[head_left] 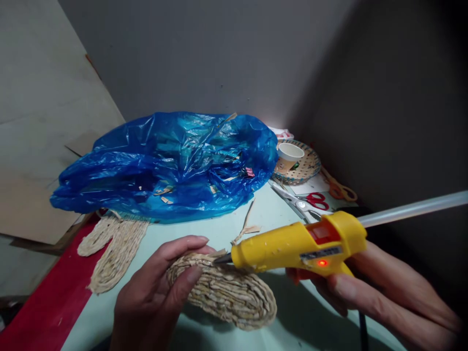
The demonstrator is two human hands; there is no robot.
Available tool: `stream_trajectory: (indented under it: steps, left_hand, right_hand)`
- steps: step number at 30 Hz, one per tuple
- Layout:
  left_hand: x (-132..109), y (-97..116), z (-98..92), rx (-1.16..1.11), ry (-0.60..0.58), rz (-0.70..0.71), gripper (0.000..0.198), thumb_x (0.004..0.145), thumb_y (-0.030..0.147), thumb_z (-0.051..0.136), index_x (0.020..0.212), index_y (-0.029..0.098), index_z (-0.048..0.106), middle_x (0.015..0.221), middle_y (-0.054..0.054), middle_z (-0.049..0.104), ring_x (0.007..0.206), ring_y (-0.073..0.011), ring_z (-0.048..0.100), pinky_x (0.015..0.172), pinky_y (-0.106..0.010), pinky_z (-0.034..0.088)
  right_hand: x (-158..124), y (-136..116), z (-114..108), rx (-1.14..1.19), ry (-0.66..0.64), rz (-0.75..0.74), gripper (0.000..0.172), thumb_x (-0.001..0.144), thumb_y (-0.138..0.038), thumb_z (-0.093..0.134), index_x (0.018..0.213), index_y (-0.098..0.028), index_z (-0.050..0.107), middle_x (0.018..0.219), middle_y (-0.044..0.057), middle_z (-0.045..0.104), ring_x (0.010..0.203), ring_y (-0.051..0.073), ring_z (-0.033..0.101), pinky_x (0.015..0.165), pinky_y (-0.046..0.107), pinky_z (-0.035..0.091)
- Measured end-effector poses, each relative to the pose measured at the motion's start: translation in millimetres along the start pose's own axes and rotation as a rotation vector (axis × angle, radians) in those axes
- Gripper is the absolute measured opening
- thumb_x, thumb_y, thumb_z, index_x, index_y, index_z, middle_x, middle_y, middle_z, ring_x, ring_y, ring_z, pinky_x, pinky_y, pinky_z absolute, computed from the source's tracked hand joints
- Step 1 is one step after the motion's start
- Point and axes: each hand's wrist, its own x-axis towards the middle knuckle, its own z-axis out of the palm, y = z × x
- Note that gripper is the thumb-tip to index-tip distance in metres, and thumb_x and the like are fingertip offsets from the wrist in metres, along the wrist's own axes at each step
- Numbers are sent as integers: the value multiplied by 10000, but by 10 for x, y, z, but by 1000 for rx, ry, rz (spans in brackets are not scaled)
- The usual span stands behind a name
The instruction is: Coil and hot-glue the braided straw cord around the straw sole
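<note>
My left hand point(157, 282) grips the left end of an oval coil of braided straw point(234, 295), thumb on its near face and fingers behind the upper edge. My right hand point(380, 297) is wrapped round the handle of a yellow hot glue gun point(288, 246), whose red light is lit. A translucent glue stick point(417, 209) sticks out of the gun's back. The dark nozzle point(222, 259) meets the coil's upper edge near my left fingertips. A loose straw strand point(248, 229) rises behind the nozzle.
A crumpled blue plastic bag point(175, 161) with straw scraps lies behind. At left rest finished-looking braided straw ovals point(117, 248) by a red strip point(47, 302). At back right are a woven basket point(310, 165), a paper cup point(290, 156) and red-handled scissors point(316, 201).
</note>
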Motion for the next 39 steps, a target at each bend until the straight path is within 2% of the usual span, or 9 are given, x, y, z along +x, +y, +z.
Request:
stream_trajectory:
  steps: [4,11,14,19,23,27,32,36,39]
  left_hand:
    - [-12,-51,-25,21,-17,5,194,780,347,701,969,372,739,906,113,815,875,-150,774,784,-190,607]
    - [-22,-14,-39,65,-37,19,196,801,315,691,989,350,734,951,87,806,932,-172,758,815,-218,599]
    - [-36,62,-19,95,-27,15,181,811,286,681,966,365,732,930,111,803,918,-157,757,825,-211,589]
    - [-51,77,-17,71,-23,-16,164,818,300,669,939,394,726,937,151,799,907,-136,753,801,-186,581]
    - [-55,29,-37,69,-36,-33,157,802,347,688,940,409,729,953,161,797,939,-122,737,837,-161,548]
    - [-42,-67,-56,50,-39,-68,161,786,386,702,944,390,732,954,128,804,948,-151,739,826,-189,563]
    - [-6,-216,-87,-19,-62,-55,238,684,446,790,904,367,746,895,89,817,868,-197,767,713,-226,619]
    - [-25,-147,-81,38,-30,-69,216,758,452,727,941,341,754,970,44,813,977,-236,746,828,-301,616]
    - [-34,-54,-72,53,-35,-55,181,764,388,729,928,320,761,945,20,814,927,-252,761,783,-323,634]
  right_hand:
    - [-7,-48,5,-259,-68,24,419,833,-642,557,1134,-396,714,720,90,537,776,353,593,572,440,607]
    - [60,-198,92,-84,-50,-19,315,796,-570,657,1029,-376,739,668,60,577,794,341,637,645,403,638]
    - [119,-277,182,6,-10,-60,361,780,-593,625,1037,-365,736,685,69,622,832,364,658,632,418,643]
    - [192,-403,290,-43,4,-107,413,775,-627,591,1052,-351,726,695,69,655,822,367,675,613,414,642]
    - [145,-393,222,-135,-13,-153,395,799,-614,590,1046,-338,728,705,63,677,746,343,680,545,384,631]
    - [77,-325,82,-271,-123,-191,278,875,-549,578,1042,-372,711,764,31,719,626,268,677,465,306,602]
    - [46,-292,21,-332,-126,-264,220,926,-513,548,1062,-412,687,862,16,742,753,262,721,573,279,634]
    - [13,-285,26,-366,-94,-294,216,928,-505,548,1087,-438,677,827,7,734,681,243,706,518,257,620]
    - [5,-280,20,-386,-71,-312,214,924,-512,547,1087,-449,673,807,0,732,652,239,701,490,251,610]
